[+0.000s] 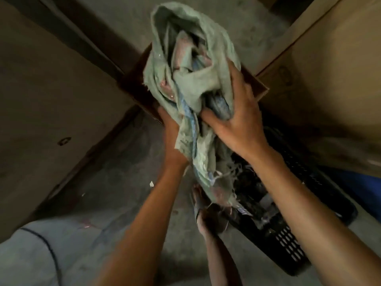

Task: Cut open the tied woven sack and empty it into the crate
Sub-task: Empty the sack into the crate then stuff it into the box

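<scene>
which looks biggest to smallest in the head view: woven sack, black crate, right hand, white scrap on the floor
1. woven sack and black crate: too close to rank, crate partly hidden
2. right hand
3. white scrap

Concrete floor (123,193): black slotted crate (288,240) sits on it, cardboard boxes (329,79) alongside, small white scrap (152,184) nearby.
</scene>
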A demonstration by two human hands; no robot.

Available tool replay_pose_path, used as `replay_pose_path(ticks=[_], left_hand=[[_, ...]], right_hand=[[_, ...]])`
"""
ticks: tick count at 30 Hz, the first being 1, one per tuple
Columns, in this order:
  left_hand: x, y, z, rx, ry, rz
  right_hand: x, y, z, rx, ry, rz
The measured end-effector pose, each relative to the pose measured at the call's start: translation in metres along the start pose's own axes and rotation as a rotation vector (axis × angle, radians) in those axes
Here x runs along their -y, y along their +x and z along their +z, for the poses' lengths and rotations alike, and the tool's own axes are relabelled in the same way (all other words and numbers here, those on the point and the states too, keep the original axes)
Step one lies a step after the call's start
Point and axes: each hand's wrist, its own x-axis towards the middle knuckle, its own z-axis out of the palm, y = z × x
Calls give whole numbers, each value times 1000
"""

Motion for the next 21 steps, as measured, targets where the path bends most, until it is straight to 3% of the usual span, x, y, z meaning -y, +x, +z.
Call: replay_pose_path(ticks=[3,6,8,11,14,17,21], left_hand=[[-38,51,13,-207,-154,459],[-28,117,29,-357,92,633],[-24,153,41,-320,510,538],[-23,178,61,-110,1003,422],[-29,184,66,-19,1209,456],[-45,171,43,-20,1221,460],[-36,122,-12,-114,839,797]], right_hand=[[-33,48,29,72,-120,-44],[-90,66,62,293,-255,-84],[-128,80,85,493,-474,22],[-160,98,108,723,-923,284],[-165,115,115,861,-832,423],[-149,115,109,799,-763,404],[-90,72,95,532,-600,223]])
